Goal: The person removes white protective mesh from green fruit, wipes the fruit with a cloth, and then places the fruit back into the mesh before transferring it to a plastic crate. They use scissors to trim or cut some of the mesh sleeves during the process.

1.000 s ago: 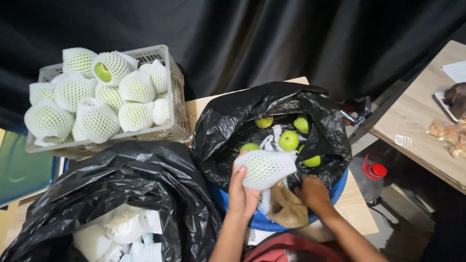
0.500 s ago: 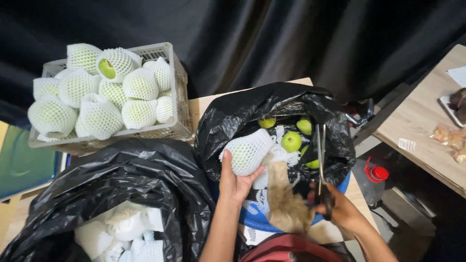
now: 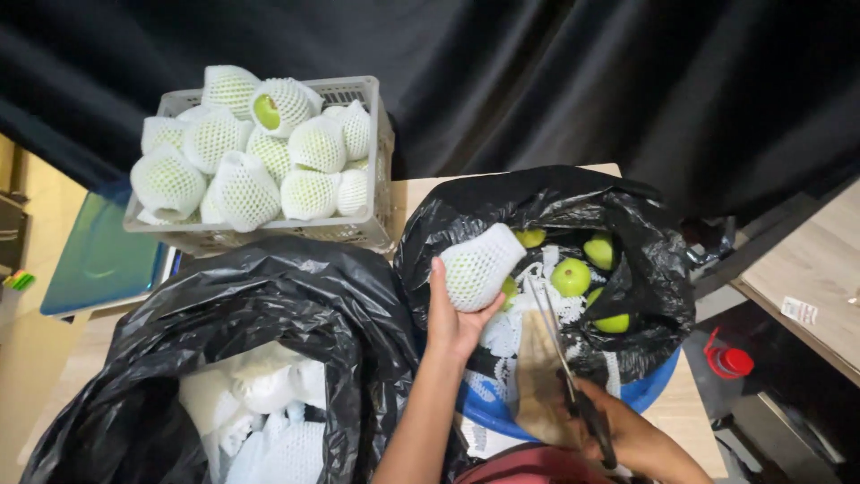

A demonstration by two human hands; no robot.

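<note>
The left hand (image 3: 455, 318) is raised palm-up, its fingers curled around a green fruit wrapped in a white foam mesh sleeve (image 3: 477, 266); the wrapped fruit rests against the palm and fingertips, above the near-left rim of the black plastic bag lining a blue round tub (image 3: 658, 384). The right hand (image 3: 632, 435) sits low at the bottom edge of the view, its fingers closed through the dark handles of a pair of metal scissors (image 3: 566, 358). The scissor blades stand narrowly parted and point up toward the wrapped fruit without touching it. A piece of brown paper (image 3: 542, 390) lies just left of the scissors. Inside the tub's bag, several bare green fruits (image 3: 571, 276) lie among loose white foam mesh. A second, large black plastic bag (image 3: 269, 314) at lower left holds discarded white foam sleeves (image 3: 260, 394). Behind it, a pale plastic crate (image 3: 358, 224) is filled with further mesh-wrapped fruits (image 3: 242, 188). A black curtain (image 3: 555, 81) hangs across the background.
</note>
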